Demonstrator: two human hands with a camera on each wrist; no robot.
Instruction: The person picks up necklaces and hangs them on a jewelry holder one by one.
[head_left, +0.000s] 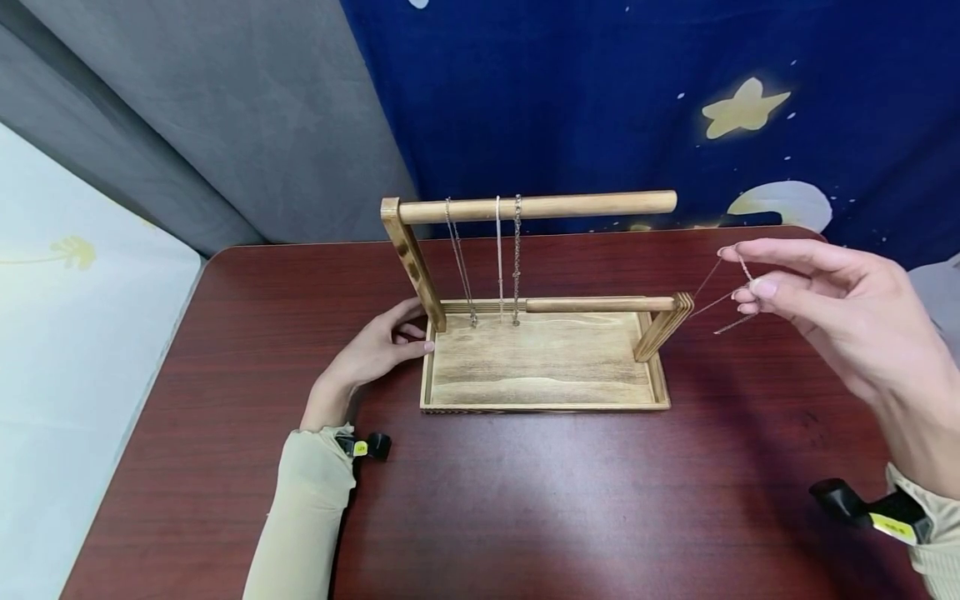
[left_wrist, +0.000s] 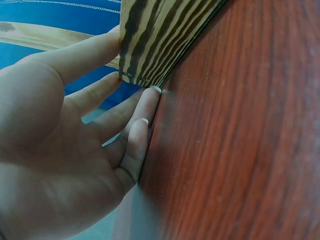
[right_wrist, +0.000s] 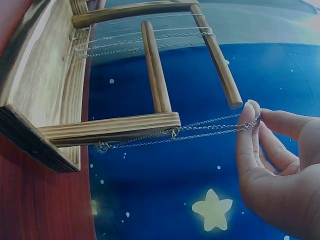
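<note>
A wooden jewelry stand [head_left: 540, 367] has a shallow tray base, an upper bar [head_left: 585, 203] fixed to a tall left post, and a lower bar [head_left: 600, 306] on a short right post [head_left: 660, 329]. At the tray's left end my left hand [head_left: 371, 346] grips the stand, thumb at the side rim and fingers behind. Off to the right, my right hand [head_left: 862, 308] pinches a thin chain necklace [right_wrist: 215, 129] between thumb and fingertips. The necklace is looped over the fingers, and its lower strands overlap the short post in the right wrist view.
Three necklaces [head_left: 517, 258] hang from the left half of the upper bar, their lower ends reaching the tray. The stand is on a dark red wooden table [head_left: 480, 500]. Behind the table hang a blue star-patterned curtain [head_left: 562, 100] and a grey one [head_left: 262, 100].
</note>
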